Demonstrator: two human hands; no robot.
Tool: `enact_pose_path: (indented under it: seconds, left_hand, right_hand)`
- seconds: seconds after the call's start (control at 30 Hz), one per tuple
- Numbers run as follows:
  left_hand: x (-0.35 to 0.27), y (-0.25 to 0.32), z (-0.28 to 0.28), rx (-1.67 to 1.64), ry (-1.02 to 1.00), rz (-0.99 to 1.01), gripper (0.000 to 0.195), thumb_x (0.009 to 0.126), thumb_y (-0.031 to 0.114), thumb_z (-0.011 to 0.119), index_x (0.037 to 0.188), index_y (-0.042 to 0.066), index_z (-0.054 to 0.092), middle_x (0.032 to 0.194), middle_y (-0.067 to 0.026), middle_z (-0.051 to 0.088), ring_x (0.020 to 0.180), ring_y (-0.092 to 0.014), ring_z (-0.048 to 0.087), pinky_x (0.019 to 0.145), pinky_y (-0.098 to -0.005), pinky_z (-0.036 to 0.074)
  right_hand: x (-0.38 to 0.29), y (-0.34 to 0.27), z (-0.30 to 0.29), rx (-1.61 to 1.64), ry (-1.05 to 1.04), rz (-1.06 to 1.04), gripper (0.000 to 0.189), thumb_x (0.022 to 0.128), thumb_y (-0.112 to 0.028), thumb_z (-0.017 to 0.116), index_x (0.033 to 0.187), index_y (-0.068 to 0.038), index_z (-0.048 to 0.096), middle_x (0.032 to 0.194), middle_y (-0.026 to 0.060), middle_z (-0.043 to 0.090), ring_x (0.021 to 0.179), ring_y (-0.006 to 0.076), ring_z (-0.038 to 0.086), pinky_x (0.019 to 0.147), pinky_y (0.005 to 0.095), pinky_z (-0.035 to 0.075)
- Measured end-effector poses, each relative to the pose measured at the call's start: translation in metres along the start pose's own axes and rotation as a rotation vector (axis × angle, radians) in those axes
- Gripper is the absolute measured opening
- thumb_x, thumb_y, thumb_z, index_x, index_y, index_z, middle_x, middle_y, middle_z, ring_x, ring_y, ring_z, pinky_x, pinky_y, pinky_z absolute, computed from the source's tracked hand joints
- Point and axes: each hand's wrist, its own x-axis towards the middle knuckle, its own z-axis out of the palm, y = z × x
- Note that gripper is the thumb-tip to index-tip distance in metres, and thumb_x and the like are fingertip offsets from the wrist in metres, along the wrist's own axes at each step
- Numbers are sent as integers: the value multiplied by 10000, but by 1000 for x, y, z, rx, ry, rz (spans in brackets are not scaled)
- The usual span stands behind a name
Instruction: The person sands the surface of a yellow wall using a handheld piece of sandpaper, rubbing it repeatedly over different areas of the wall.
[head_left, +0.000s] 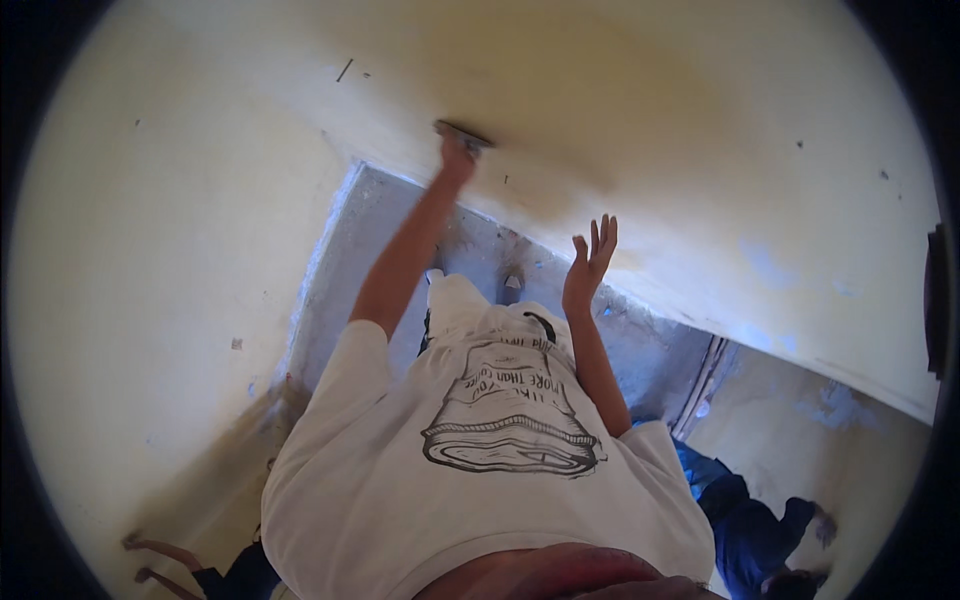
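Observation:
My left hand (459, 159) reaches forward with its fingers closed around a flat, thin-edged hand tool (466, 135). The tool lies against the pale yellowish wall (600, 97), or very close to it. Blur hides whether it is a trowel or a sanding block. My right hand (589, 270) is raised near the same wall, lower and to the right, with fingers apart and nothing in it. Whether it touches the wall I cannot tell.
A second wall (172, 247) meets this one at a corner on the left. Below is a grey concrete floor (382, 217), with debris along the wall's foot. One person (244, 570) reaches to the wall at lower left; another, in dark clothes (742, 517), is at lower right.

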Motion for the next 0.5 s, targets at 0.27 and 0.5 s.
enact_pose_path:
  seconds: [0.27,0.5]
  left_hand:
    - [9,104,128,-237,269,-531,596,1046,521,385,1499,136,351,1519,-49,378,1411,-193,318,1164,-330,248]
    - [9,60,87,-314,166,-699,676,1016,573,419,1454,63,362,1438,-86,438,1334,-234,402,1073,-345,377]
  right_hand:
    - [9,31,-30,-317,186,91,726,929,41,519,1569,-98,206,1624,107,206,1460,291,312,1040,392,441]
    - [44,-7,76,-470,-39,-105,757,974,-77,523,1589,-93,81,1652,132,93,1506,328,175,1141,505,354]
